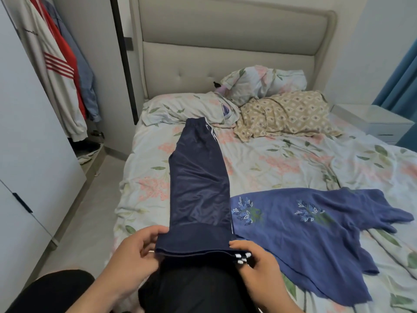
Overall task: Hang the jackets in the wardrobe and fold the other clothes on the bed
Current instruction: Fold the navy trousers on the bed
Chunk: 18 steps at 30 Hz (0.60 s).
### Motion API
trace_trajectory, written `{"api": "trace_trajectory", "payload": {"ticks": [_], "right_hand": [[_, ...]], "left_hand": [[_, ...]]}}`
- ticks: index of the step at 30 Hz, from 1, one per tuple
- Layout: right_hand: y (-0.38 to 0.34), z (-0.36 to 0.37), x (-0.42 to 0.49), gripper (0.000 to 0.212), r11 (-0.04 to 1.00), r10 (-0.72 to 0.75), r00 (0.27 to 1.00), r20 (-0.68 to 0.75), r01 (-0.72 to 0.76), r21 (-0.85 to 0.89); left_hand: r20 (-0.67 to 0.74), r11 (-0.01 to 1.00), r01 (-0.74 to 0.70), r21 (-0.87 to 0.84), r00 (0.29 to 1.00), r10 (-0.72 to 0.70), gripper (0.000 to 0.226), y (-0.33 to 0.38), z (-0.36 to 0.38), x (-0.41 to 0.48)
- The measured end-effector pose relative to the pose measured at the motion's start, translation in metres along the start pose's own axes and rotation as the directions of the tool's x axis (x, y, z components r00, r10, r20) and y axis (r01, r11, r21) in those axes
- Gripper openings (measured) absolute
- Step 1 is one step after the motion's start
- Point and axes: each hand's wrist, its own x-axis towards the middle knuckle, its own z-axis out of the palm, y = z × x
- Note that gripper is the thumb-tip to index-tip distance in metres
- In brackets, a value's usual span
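Gripping the navy trousers (198,177) by their cuffs were left hand (133,251) and right hand (259,265). They stretched up the bed (282,159), wardrobe (33,132) alongside.

A grey padded headboard (225,41) is set against the far wall (361,30). A white nightstand (370,123) is placed at its right, beside a blue curtain (401,75). The floor (90,211) is laid in pale grey, and white wardrobe doors (29,154) are ranged along the left.

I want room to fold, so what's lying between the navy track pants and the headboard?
A floral pillow lies between the navy track pants and the headboard, in the head view.
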Motion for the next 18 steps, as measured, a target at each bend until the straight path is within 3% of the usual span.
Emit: {"api": "trace_trajectory", "payload": {"ticks": [2, 5, 9, 13, 15, 18], "right_hand": [[-0.006, -0.001, 0.002, 0.048, 0.996, 0.067, 0.997, 0.024, -0.068, 0.049], [-0.017, -0.003, 0.011, 0.033, 0.992, 0.085, 0.996, 0.004, -0.085, 0.096], [-0.024, -0.002, 0.021, 0.021, 0.999, 0.052, 0.992, 0.111, -0.051, -0.013], [-0.029, 0.003, 0.030, 0.044, 0.990, 0.131, 0.953, 0.275, -0.109, -0.094], [-0.030, 0.002, 0.041, 0.053, 0.987, 0.127, 0.957, 0.262, -0.095, -0.130], [-0.040, 0.001, 0.062, 0.029, 0.994, 0.105, 0.983, 0.153, -0.111, 0.026]], "left_hand": [[-0.111, 0.986, -0.052, 0.160, 0.991, 0.070, 0.051, 0.003, 0.006, 0.001], [-0.255, 0.975, -0.106, 0.196, 0.954, 0.155, 0.037, 0.004, 0.013, 0.006], [-0.273, 0.983, -0.160, 0.092, 0.945, 0.180, 0.029, 0.013, 0.009, 0.014], [-0.230, 0.981, -0.191, 0.024, 0.954, 0.192, 0.026, 0.022, 0.007, 0.022], [-0.228, 0.981, -0.194, -0.027, 0.956, 0.183, 0.026, 0.029, 0.009, 0.026], [-0.304, 0.976, -0.207, -0.065, 0.936, 0.178, 0.025, 0.044, 0.006, 0.045]]}}
